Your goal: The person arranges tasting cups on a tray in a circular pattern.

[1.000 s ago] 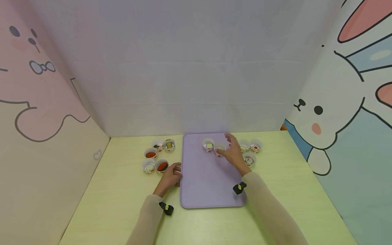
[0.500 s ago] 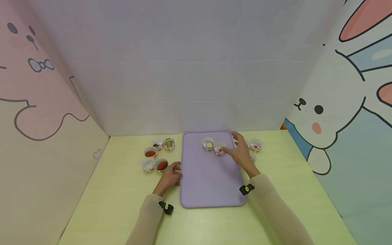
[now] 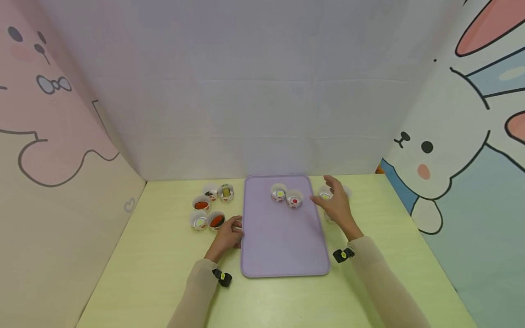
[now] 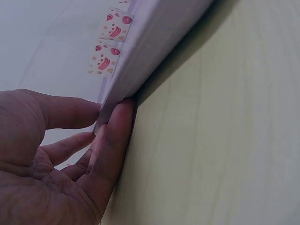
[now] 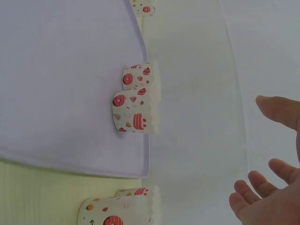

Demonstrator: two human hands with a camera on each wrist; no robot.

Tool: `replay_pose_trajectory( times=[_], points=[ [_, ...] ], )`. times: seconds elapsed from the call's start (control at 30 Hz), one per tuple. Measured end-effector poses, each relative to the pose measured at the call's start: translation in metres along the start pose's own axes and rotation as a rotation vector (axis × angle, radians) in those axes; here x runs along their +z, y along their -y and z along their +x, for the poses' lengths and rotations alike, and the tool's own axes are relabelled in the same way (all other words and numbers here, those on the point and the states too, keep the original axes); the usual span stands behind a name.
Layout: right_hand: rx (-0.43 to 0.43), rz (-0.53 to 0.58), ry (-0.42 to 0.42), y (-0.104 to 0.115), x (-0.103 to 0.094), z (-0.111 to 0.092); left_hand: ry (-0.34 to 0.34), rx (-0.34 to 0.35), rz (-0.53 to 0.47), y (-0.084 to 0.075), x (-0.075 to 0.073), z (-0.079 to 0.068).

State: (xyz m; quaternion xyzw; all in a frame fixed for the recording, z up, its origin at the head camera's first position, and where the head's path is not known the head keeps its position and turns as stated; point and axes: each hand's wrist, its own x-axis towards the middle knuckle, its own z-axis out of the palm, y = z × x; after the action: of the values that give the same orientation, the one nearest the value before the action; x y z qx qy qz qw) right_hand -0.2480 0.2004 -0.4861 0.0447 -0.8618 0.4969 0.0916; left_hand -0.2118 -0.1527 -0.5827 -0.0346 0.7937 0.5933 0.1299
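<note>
The left hand is at the left edge of a lilac tray. In the left wrist view, its thumb and fingers pinch the tray's rim. On the far part of the tray stand two printed paper baking cups, one with a yellow-and-white piece, the other with a red-centred piece. The right hand, fingers spread and holding nothing, hovers just right of the tray. It partly hides the group of paper cups there. In the right wrist view, a near cup stands beside the tray.
Left of the tray stand several paper cups with small sushi-like pieces, among them one with an orange-and-black piece near the left hand. A pale wall rises behind the table, with printed panels at both sides.
The right hand has let go of the cup with the red-centred piece on the tray and moved right, over the right-hand cups. The left hand has stayed at the tray's edge.
</note>
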Motion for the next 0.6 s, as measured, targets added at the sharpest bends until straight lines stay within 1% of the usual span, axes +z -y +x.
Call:
replay_pose_trajectory(
  times=[0.17, 0.23, 0.4, 0.47, 0.6],
  points=[
    [0.032, -0.017, -0.009, -0.007, -0.011, -0.005, 0.000, 0.001, 0.004, 0.001, -0.001, 0.001],
    [0.044, -0.026, -0.015, -0.010, -0.015, -0.007, 0.009, 0.003, 0.009, -0.009, -0.001, -0.006],
    [0.070, -0.042, -0.031, -0.019, -0.022, -0.014, 0.012, -0.003, 0.020, -0.011, -0.001, -0.007],
    [0.068, -0.048, -0.035, -0.024, -0.024, -0.017, 0.003, -0.006, 0.014, -0.001, 0.000, 0.000],
    [0.040, -0.053, -0.040, -0.033, -0.026, -0.023, -0.004, -0.005, 0.011, 0.001, 0.000, 0.002]
  ],
)
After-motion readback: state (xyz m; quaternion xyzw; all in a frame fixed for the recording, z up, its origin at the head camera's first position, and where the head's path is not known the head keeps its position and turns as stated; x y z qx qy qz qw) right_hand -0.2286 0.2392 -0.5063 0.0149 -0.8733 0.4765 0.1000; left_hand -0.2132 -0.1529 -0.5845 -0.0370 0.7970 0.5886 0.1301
